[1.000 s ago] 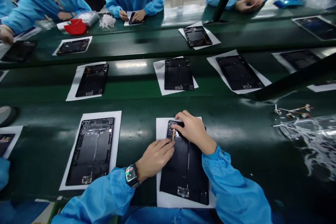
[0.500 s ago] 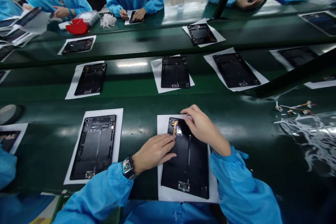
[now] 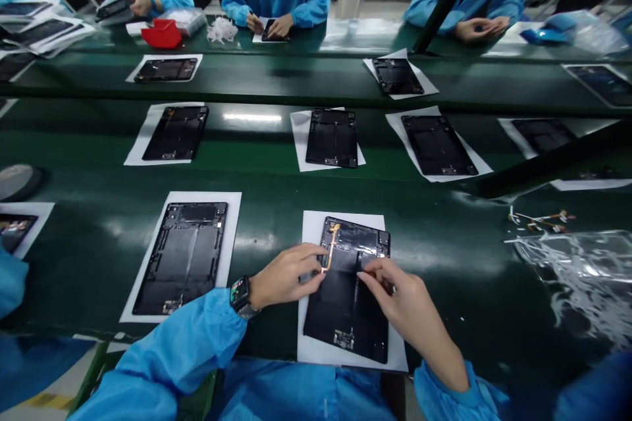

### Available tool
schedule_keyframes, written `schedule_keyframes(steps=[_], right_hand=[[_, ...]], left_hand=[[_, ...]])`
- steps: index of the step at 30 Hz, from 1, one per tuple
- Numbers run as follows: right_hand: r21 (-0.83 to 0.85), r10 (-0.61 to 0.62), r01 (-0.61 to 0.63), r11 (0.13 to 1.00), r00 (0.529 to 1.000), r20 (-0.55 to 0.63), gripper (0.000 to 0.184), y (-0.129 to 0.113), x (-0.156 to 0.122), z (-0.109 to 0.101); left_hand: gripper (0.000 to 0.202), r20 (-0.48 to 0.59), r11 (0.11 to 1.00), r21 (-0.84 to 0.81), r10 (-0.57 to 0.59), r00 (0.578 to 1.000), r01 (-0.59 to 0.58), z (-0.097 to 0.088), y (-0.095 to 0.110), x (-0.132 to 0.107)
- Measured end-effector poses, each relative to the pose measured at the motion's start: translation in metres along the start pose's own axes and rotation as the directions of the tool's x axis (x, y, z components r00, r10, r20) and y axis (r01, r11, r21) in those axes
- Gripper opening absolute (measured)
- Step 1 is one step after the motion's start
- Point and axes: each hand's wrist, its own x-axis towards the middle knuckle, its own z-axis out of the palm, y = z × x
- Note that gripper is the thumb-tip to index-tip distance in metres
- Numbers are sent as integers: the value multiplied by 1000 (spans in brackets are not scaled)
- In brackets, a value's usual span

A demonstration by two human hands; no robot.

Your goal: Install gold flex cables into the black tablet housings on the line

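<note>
A black tablet housing (image 3: pixel 340 302) lies slightly turned on a white sheet (image 3: pixel 310 220) in front of me. An orange and white flex cable (image 3: pixel 332 247) runs down its upper left part. At the cable's lower end, my left hand (image 3: pixel 289 273) is closed, thumb and fingertips around the white tip. My right hand (image 3: pixel 402 296) is over the housing's right side, thumb and index finger pinched together near the middle line. Whatever may be between those fingertips is too small to make out. A watch (image 3: pixel 240 296) is on my left wrist.
Another open housing (image 3: pixel 182 263) on white paper lies to my left. At right are loose flex cables (image 3: pixel 540 218) and a plastic bag with white strips (image 3: pixel 587 276). Several housings lie on the green conveyor (image 3: pixel 257 145) beyond. Co-workers in blue sit across, near a red box (image 3: pixel 162 33).
My right hand has come down from the housing's top edge to its middle and pinched. My left fingers, spread flat before, have curled in at the cable end. The view has shifted slightly.
</note>
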Motion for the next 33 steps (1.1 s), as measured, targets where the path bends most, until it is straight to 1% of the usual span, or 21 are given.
schedule_keyframes(steps=[2, 4, 6, 8, 10, 11, 13, 16, 18, 23, 30, 33], right_hand=[[-16, -19, 19, 1000, 1000, 14, 12, -6, -1, 9], [-42, -50, 52, 998, 998, 46, 9, -13, 2, 17], [-106, -91, 99, 989, 992, 83, 9, -20, 6, 25], [-196, -132, 157, 968, 982, 135, 10, -27, 11, 32], [-290, -153, 201, 936, 972, 180, 12, -33, 15, 38], [-327, -158, 215, 920, 968, 194, 13, -36, 17, 41], [-380, -161, 229, 896, 966, 202, 14, -42, 20, 46], [-410, -174, 235, 881, 968, 181, 15, -45, 20, 51], [-404, -192, 242, 882, 968, 161, 17, -43, 19, 54], [-306, -250, 277, 911, 960, 123, 18, -31, 12, 56], [-192, -200, 198, 961, 980, 12, 13, -31, 6, 48], [-192, -221, 218, 957, 975, 2, 13, -32, 4, 48]], left_hand=[[8, -75, 996, -84, -49, 996, 43, -3, -2, -1], [11, -80, 996, -66, -59, 995, 54, -5, -4, -1], [25, -29, 998, -11, -58, 998, 57, -5, -5, -2], [45, 31, 998, 30, -60, 998, 59, -5, -6, -3], [65, 69, 997, 53, -55, 996, 52, -4, -7, -4], [71, 78, 997, 61, -52, 996, 47, -4, -8, -5], [77, 86, 997, 72, -49, 995, 43, -4, -9, -6], [78, 85, 996, 80, -45, 995, 39, -3, -12, -7], [77, 82, 996, 83, -44, 996, 37, -1, -13, -8], [74, 76, 996, 87, -40, 996, 34, 1, -13, -8], [74, 81, 994, 104, -46, 996, 38, -1, -13, -8], [73, 82, 994, 99, -45, 996, 36, 0, -14, -8]])
